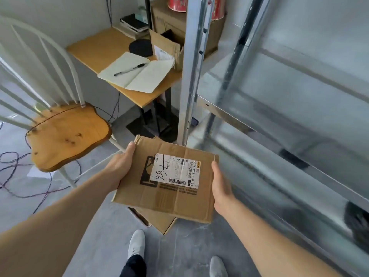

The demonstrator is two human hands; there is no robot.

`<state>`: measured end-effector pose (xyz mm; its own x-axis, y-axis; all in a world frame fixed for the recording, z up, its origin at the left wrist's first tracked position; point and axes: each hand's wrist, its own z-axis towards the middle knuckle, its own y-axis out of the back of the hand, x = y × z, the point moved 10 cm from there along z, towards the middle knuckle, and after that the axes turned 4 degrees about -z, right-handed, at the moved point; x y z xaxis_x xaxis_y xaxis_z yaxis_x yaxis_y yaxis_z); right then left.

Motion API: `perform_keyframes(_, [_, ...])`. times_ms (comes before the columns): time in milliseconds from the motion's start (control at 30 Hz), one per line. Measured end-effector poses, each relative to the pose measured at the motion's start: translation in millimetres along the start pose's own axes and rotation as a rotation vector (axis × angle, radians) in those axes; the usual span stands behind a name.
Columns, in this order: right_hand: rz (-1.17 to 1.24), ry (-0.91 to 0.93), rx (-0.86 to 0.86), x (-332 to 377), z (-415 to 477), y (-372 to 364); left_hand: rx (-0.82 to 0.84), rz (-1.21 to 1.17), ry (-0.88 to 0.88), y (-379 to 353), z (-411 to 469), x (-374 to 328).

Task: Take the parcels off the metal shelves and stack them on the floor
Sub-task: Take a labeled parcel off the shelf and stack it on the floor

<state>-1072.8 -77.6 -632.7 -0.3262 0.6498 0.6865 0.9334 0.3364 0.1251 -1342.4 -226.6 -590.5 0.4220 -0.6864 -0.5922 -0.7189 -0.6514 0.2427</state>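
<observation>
A flat brown cardboard parcel [169, 194] with a white shipping label hangs in the air in front of me, held by its two side edges. My left hand [121, 166] grips its left edge, thumb on top. My right hand [221, 186] grips its right edge, fingers underneath. Directly below it another cardboard parcel [159, 220] lies on the grey floor, mostly hidden by the held one. The metal shelves [279, 120] stand to the right; the shelf levels in view hold no parcels.
A wooden chair [67, 134] with a white back stands at the left. A small wooden desk [99, 47] behind it carries an open notebook [137, 72], a pen and an open carton [169, 45]. Loose cables [24, 176] trail on the floor. My shoes [137, 242] are at the bottom.
</observation>
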Motion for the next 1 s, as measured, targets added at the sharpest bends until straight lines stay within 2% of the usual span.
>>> perform_keyframes(200, [0.158,-0.173,-0.094,-59,58,-41,0.065,0.201,-0.015,-10,90,-32])
perform_keyframes(433, [0.136,-0.17,-0.222,-66,103,-50,0.052,0.393,-0.144,-54,166,-55])
perform_keyframes(667, [0.205,-0.128,-0.175,-78,155,-67,0.076,0.467,-0.303,-80,224,-58])
perform_keyframes(833, [0.19,-0.155,-0.135,-93,161,-84,0.088,0.541,-0.22,-82,239,-40])
perform_keyframes(1000, [0.164,-0.154,-0.166,-90,164,-87,0.066,0.536,-0.242,-82,246,-46])
